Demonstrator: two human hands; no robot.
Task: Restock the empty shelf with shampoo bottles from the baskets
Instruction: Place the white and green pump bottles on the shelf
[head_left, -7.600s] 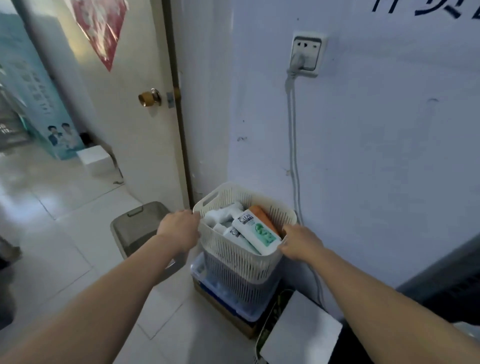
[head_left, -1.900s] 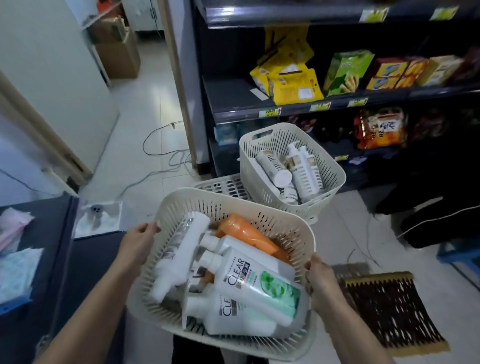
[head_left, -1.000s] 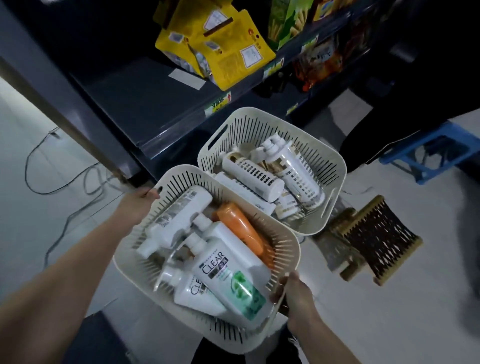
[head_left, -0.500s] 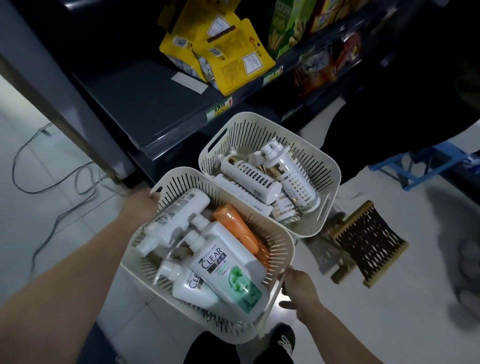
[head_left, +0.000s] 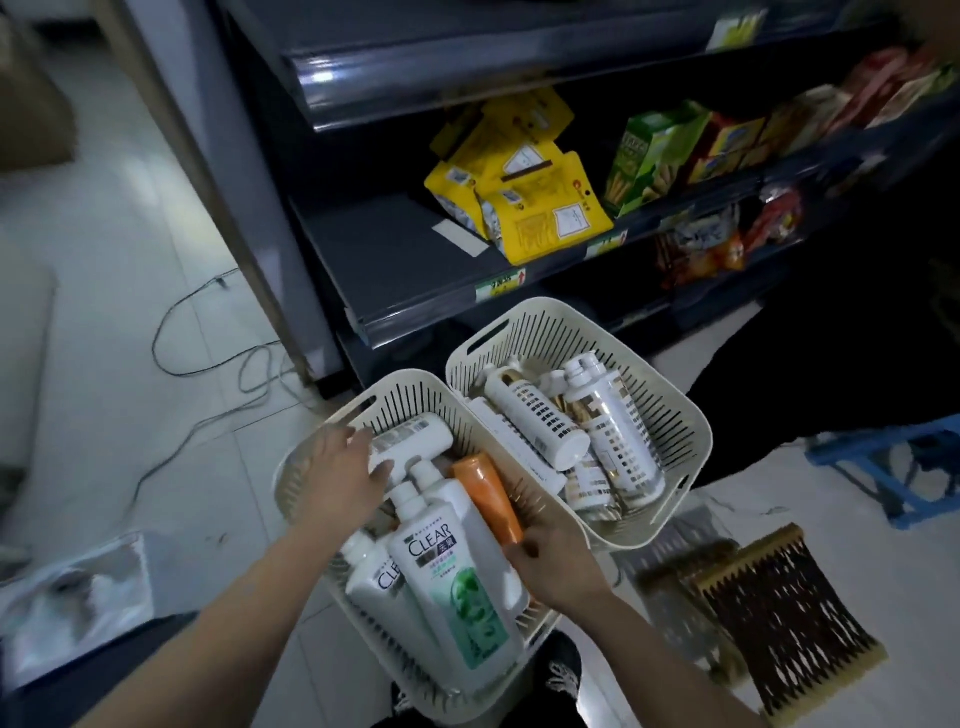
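Head view: hands (head_left: 345, 473) (head_left: 558, 564) touch bottles (head_left: 410, 439) in basket (head_left: 400, 378).

We are looking into a dim, uneven scene. Pale daylight is spilling in from the upper left of the frame and washing out the floor (head_left: 104, 291) there. The shelves (head_left: 405, 260) at upper right are sitting in deep shadow, with one streak of glare glinting on a shelf edge at top centre. The right edge is sinking to near black. The baskets (head_left: 670, 410) at centre are catching enough light that lettering on the bottles (head_left: 441, 561) is reading sharply. The wide lens is bending the post (head_left: 171, 130) at left, and the lower corners are smearing, blurring the bag (head_left: 78, 597) and the mat (head_left: 779, 613).
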